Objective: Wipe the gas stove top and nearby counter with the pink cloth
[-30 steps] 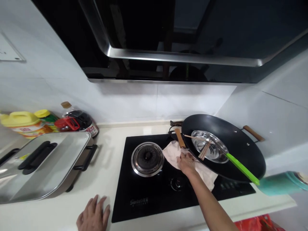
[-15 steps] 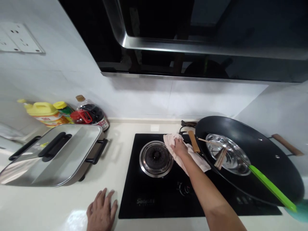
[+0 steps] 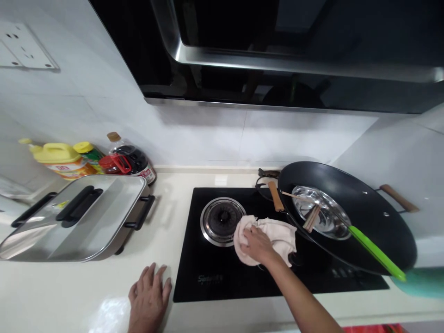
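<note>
The pale pink cloth lay crumpled under the right hand, its looser part spread to the hand's right. The glossy black stove lay flat beneath, its round burner left of the hand.

There is one cloth, one cooktop, one wok, one lidded pan.

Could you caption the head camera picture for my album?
Right hand on a pale cloth atop the black cooktop, left hand on the counter beside it.

A yellow jug stands behind a lidded rectangular pan.
</note>
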{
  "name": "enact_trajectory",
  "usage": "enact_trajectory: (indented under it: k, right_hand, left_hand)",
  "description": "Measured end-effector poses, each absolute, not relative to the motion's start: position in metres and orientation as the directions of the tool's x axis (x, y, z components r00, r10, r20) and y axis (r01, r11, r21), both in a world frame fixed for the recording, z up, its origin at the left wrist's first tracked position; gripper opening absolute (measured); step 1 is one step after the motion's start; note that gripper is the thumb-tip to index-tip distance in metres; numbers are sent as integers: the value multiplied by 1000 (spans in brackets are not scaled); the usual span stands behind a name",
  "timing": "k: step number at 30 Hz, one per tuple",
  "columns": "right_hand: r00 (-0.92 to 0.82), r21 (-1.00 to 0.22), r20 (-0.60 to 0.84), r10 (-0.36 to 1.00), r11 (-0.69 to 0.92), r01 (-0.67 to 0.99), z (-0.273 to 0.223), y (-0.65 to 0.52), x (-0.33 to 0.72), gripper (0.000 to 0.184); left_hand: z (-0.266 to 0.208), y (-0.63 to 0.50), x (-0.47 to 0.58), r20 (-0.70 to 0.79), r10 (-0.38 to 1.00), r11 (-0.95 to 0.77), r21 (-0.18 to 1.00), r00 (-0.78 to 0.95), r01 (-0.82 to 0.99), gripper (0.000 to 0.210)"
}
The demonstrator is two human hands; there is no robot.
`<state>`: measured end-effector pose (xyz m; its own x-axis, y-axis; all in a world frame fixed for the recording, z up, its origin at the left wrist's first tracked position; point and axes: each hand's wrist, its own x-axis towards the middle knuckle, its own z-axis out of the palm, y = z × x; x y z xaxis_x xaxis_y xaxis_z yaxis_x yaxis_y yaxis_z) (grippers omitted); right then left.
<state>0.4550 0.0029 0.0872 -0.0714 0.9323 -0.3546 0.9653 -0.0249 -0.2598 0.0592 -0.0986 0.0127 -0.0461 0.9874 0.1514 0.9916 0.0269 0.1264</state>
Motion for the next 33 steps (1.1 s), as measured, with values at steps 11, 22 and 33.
enact_trajectory:
  k: [11,22,33]
  right_hand:
    - [-483,-387,-313,818,355,851,68,-49,381,57]
    - [-28,-225,-343,939,-53,973,95,42,512,52]
    - [-119,-362,-235,965,26,932,86,100,509,75]
  left_hand:
    - [14,-97,56,141,989,31,123,-48,992,53]
    - [12,-95,56,188,982,14,112,-35,994,59]
    - [12,-97,52,158,986,35,98,-50,995,60]
